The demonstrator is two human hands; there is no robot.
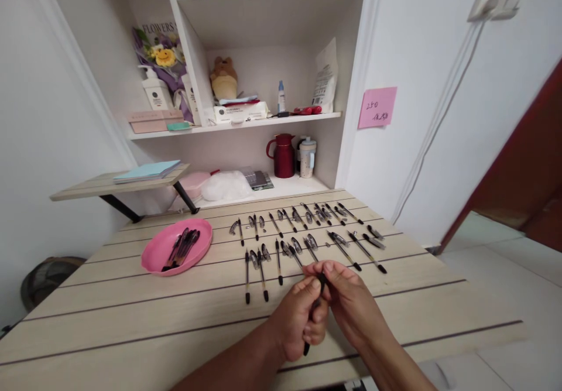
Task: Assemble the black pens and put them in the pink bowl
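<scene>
Near the front of the table, my left hand [301, 319] is wrapped round a black pen [306, 347], whose dark end sticks out below the fist. The fingers of my right hand [346, 288] pinch the same pen's upper end, so both hands meet on it; the part between them is mostly covered. Beyond my hands lie several disassembled pens in two rough rows, such as a clear-barrelled pen [279, 262] with a black tip. Loose clear caps [311, 241] with clips are scattered among them. To the left, a pink bowl [151, 256] holds several black pens [184, 247].
A small raised shelf [83, 185] with blue paper [149, 171] stands at the table's back left. Behind the table, a white shelf unit [272, 119] holds a dark red jug [284, 155], a cup [307, 158] and a plastic bag [225, 186]. A cable [439, 119] hangs down the right wall.
</scene>
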